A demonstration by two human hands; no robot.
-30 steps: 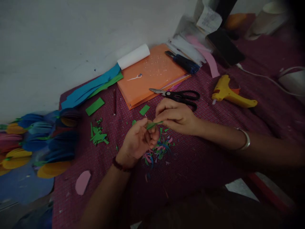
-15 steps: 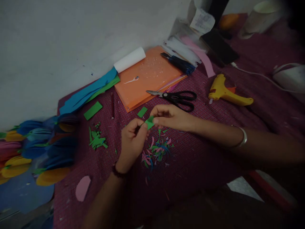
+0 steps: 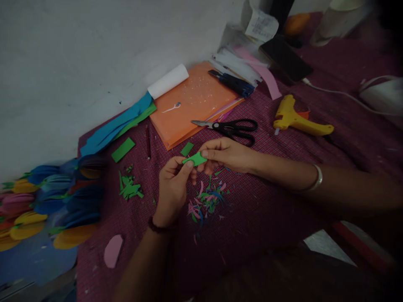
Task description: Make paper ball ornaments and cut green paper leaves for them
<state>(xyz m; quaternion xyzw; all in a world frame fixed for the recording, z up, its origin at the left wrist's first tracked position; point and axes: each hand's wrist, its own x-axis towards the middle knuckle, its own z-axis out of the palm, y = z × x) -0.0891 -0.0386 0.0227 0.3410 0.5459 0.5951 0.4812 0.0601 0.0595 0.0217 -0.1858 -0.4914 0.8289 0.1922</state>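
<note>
Between my two hands is a small strip of green paper (image 3: 197, 159). My left hand (image 3: 174, 182) pinches its left end, thumb on top. At the other end, the thumb and fingers of my right hand (image 3: 223, 153) grip it. A green paper rectangle (image 3: 187, 149) lies on the cloth just beyond my fingers. Scissors (image 3: 226, 126) with black handles rest behind my right hand, blades pointing left. Below my hands is a heap of pink, green and blue paper scraps (image 3: 208, 201). Small green cut pieces (image 3: 129, 186) lie to the left, near a larger green rectangle (image 3: 123, 149).
Orange sheets (image 3: 176, 123) lie at the back, with a white roll (image 3: 168, 81) and a dark blue cutter (image 3: 233, 82) on them. A yellow glue gun (image 3: 296, 119) rests at right near a phone (image 3: 285, 58). Colourful paper shapes (image 3: 69, 209) crowd the left; a pink piece (image 3: 113, 251) lies front left.
The green paper between my hands now shows flatter and longer, turned more toward me. My fingers have shifted slightly along it. The whole view has moved a little.
</note>
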